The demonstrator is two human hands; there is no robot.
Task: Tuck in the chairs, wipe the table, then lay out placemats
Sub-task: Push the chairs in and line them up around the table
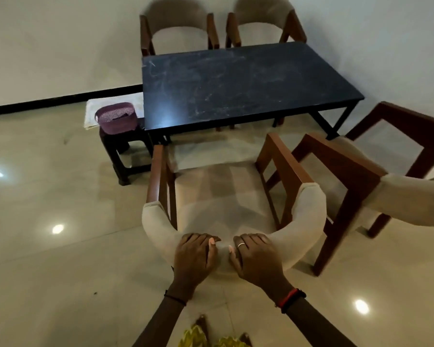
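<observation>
**A:** We have the beige-backed wooden armchair [218,191] right in front of us on the glossy pale tiled floor [60,259]. It faces the dark rectangular desk [236,83], with its front near the desk's edge but not yet under it.

**B:** And our hands?

**A:** Our left hand [194,254] and right hand [257,256] sit side by side at the top middle of the curved padded back. The fingers curl over the rim and the thumbs lie on the near face, so both are gripping it.

**B:** How do we expect it to handle?

**A:** We judge the frame stiff and fairly heavy. The padding is soft and will give under our fingers, though the rail beneath should carry the push. On that slick floor the legs ought to slide, so we need not lift.

**B:** Is that the best hold?

**A:** It is central, so we think the chair should run straight. It is also high, so a hard shove could tip it forward, and we should push level and gently.

**B:** Anything to mind?

**A:** The second matching armchair [361,186] stands angled just beside ours on the right, and the wooden arms could catch. A purple woven basket [117,117] rests on a dark stool [125,156] at the desk's left end.
</observation>
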